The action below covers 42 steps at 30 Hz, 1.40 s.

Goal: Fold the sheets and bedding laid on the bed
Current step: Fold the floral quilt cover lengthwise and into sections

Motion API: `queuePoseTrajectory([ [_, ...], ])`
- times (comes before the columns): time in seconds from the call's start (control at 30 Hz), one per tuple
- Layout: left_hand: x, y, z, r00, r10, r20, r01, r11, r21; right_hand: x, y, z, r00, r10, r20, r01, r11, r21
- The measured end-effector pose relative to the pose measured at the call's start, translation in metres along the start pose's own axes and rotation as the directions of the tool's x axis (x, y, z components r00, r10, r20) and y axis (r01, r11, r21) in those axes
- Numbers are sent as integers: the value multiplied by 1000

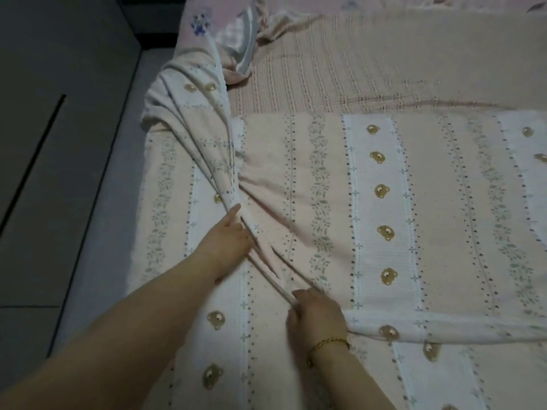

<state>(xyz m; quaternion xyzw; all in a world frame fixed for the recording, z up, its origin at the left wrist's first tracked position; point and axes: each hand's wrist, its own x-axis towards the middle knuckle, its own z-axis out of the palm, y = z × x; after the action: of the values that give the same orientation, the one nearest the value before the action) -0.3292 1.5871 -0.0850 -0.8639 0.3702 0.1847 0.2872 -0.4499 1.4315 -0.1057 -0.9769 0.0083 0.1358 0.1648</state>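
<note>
A pink and white striped sheet with bear prints (pixel 384 208) lies across the bed, partly doubled over itself. One edge is gathered into a bunched band (pixel 204 143) running from the far left corner down to my hands. My left hand (pixel 229 239) grips that band, fingers tucked into the folds, the thumb pointing up along it. My right hand (pixel 315 316), with a gold bracelet at the wrist, pinches the same gathered edge lower down, near the sheet's middle.
A peach ribbed blanket (pixel 384 69) lies flat behind the sheet. Crumpled pink bedding with a blue print (pixel 233 37) sits at the far left corner. The bed's left edge (pixel 139 202) drops to a grey floor (pixel 59 173).
</note>
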Motion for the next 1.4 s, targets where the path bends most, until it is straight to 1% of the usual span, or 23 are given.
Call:
queuePoseTrajectory([
  [0.1,10,-21,10,999,2,-50,-3,999,-33,8,-13,6,979,-92,-183,89,996,-25],
  [0.17,8,-32,12,973,-25,-231,21,1000,-20,3,-15,6,929,-129,-348,137,991,0],
  [0.23,-7,-47,20,859,-98,-503,12,985,-170,-3,-12,-1,845,-155,-513,161,986,-32],
  [0.27,-25,-54,25,794,-138,-592,-13,970,-243,-6,-13,-4,804,-174,-568,173,983,-56],
  [0.3,-46,-56,33,735,-204,-647,-10,950,-312,-9,-14,-5,783,-195,-591,199,978,-60],
  [0.37,-92,-48,52,678,-324,-660,64,920,-386,-18,-17,1,786,-258,-561,269,961,-66],
  [0.43,-135,-24,79,717,-374,-588,120,897,-425,-29,-22,12,821,-337,-462,322,940,-114],
  [0.47,-147,-8,94,765,-371,-527,131,890,-436,-33,-23,19,846,-357,-396,329,934,-140],
  [0.53,-152,20,117,837,-348,-422,131,876,-464,-39,-23,32,924,-318,-211,290,945,-154],
  [0.57,-150,31,124,848,-356,-394,136,863,-487,-40,-25,36,947,-294,-129,273,949,-160],
  [0.63,-138,40,130,804,-427,-413,159,824,-544,-39,-31,38,964,-264,-19,257,949,-180],
  [0.73,-134,38,126,762,-476,-439,211,823,-528,-37,-46,36,960,-267,86,279,941,-190],
  [0.8,-140,34,120,763,-472,-442,231,838,-495,-40,-53,38,961,-254,107,272,941,-201],
  [0.93,-148,24,128,824,-383,-417,189,881,-434,-45,-63,40,961,-257,102,273,937,-217],
  [1.0,-144,10,129,838,-334,-432,149,901,-407,-38,-71,38,974,-218,65,225,964,-139],
  [1.03,-141,4,132,841,-312,-443,133,911,-389,-37,-80,36,973,-204,107,214,972,-98],
  [1.1,-130,-17,139,847,-274,-456,107,927,-359,-22,-97,39,964,-257,61,262,959,-107],
  [1.13,-124,-28,143,844,-251,-474,94,939,-331,-14,-104,45,954,-289,75,297,947,-120],
  [1.17,-117,-43,149,844,-210,-493,63,953,-296,-5,-119,50,956,-261,137,277,955,-111],
  [1.2,-112,-55,152,844,-170,-509,26,961,-276,3,-133,55,956,-282,76,289,951,-113],
  [1.23,-105,-72,158,844,-118,-524,-21,968,-251,16,-153,61,973,-229,-4,229,973,-41],
  [1.27,-102,-84,160,845,-68,-530,-63,972,-226,24,-170,66,981,-191,-11,191,982,6],
  [1.4,-84,-135,177,826,76,-558,-178,975,-131,59,-222,93,981,-150,-122,136,983,-120],
])
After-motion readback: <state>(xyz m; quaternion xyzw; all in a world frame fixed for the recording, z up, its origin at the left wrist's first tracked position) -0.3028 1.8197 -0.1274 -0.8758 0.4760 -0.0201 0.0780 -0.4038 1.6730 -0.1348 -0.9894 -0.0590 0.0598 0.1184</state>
